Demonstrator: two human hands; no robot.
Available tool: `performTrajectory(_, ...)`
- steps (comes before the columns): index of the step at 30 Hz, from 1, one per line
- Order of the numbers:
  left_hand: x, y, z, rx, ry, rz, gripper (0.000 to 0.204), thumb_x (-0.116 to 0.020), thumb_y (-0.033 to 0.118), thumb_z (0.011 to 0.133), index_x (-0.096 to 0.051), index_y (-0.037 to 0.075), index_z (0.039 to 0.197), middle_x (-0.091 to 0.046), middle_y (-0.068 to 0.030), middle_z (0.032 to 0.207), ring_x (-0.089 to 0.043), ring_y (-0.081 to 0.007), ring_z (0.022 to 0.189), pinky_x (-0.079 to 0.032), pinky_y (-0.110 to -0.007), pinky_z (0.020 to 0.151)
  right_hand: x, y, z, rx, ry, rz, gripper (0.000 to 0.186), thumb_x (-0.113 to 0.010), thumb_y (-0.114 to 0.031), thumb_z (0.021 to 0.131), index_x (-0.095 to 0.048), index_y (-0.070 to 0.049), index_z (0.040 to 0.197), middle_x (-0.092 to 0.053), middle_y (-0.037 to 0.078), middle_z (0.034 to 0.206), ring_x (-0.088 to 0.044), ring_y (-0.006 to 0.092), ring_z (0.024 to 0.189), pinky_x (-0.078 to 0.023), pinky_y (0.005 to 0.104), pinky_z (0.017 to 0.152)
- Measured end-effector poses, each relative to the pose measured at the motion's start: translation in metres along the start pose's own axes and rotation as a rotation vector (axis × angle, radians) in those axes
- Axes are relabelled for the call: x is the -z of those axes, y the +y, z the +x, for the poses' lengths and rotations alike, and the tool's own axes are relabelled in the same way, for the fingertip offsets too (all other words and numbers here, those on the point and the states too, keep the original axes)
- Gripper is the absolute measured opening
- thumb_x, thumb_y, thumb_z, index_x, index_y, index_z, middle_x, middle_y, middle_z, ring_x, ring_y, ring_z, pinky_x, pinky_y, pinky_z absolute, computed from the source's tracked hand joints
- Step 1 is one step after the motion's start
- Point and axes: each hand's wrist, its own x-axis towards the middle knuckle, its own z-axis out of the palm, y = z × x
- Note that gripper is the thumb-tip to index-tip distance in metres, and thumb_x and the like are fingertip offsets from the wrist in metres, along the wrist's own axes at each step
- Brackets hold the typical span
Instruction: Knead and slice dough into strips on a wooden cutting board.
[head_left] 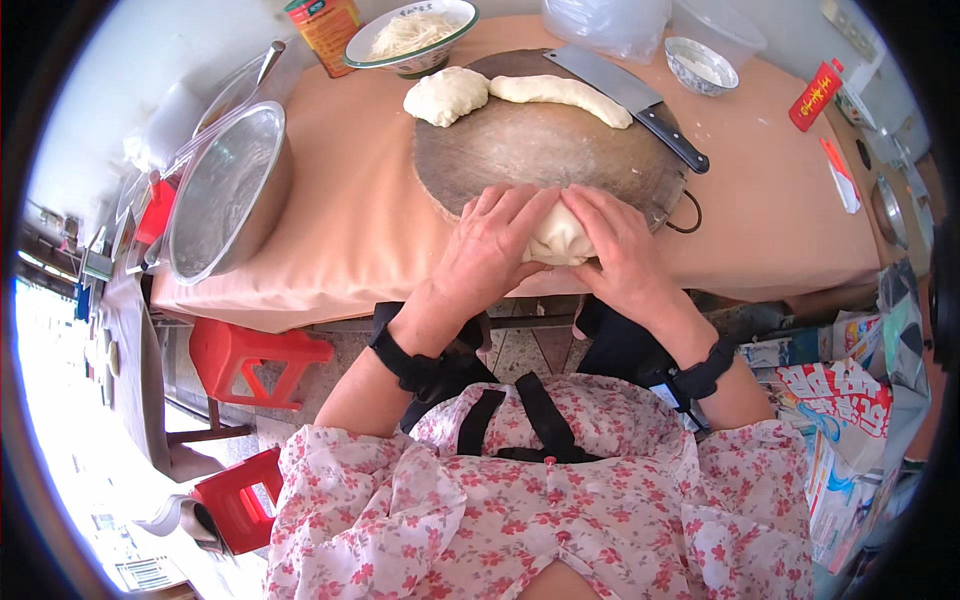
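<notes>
My left hand (485, 240) and my right hand (618, 245) cup a pale ball of dough (554, 242) from either side at the near edge of a round wooden board (545, 160), fingers curved against it. Beyond, on the board, lie a lumpy dough piece (440, 96) and a long dough roll (555, 95). A cleaver (605, 78) with a black handle rests diagonally across the board's back right.
Around the board on the peach-covered table (330, 240) are a steel basin (228, 200), a bowl of pale shreds (410, 35), an orange can (322, 35), a small bowl (700, 65) and a red packet (815, 95). Red stools (245, 355) stand below left.
</notes>
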Motion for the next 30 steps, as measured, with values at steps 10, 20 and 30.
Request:
performTrajectory(10, 0.022, -0.004, 0.012, 0.366, 0.009, -0.324, 0.070, -0.078, 0.017, 0.075, -0.049, 0.012, 0.138, -0.055, -0.0161, 0.130, -0.053, -0.0377, 0.117, -0.044, -0.044, 0.099, 0.011, -0.003, 0.026, -0.212, 0.049, 0.128, 0.060, -0.072, -0.029, 0.085, -0.048, -0.006, 0.135, -0.060, 0.019, 0.121, -0.060, 0.0318, 0.109, -0.045, 0.0437, 0.089)
performTrajectory(20, -0.006, -0.013, 0.012, 0.186, -0.128, 0.214, 0.068, -0.063, 0.037, 0.089, -0.035, 0.016, 0.148, -0.031, -0.0119, 0.154, -0.024, -0.0349, 0.145, -0.025, -0.064, 0.109, -0.003, 0.012, 0.024, 0.000, 0.046, -0.275, 0.058, -0.064, -0.018, 0.089, -0.044, -0.010, 0.143, -0.041, 0.014, 0.146, -0.044, 0.0309, 0.132, -0.040, 0.0465, 0.100)
performTrajectory(30, -0.003, -0.035, 0.064, 0.143, -0.302, 0.203, 0.062, -0.050, 0.038, 0.099, -0.029, 0.011, 0.149, -0.035, -0.0144, 0.152, -0.032, -0.0344, 0.141, -0.027, -0.060, 0.110, 0.013, 0.045, 0.052, 0.016, -0.072, -0.316, 0.048, -0.061, -0.018, 0.090, -0.052, -0.010, 0.136, -0.047, 0.011, 0.143, -0.046, 0.0251, 0.131, -0.039, 0.0445, 0.100)
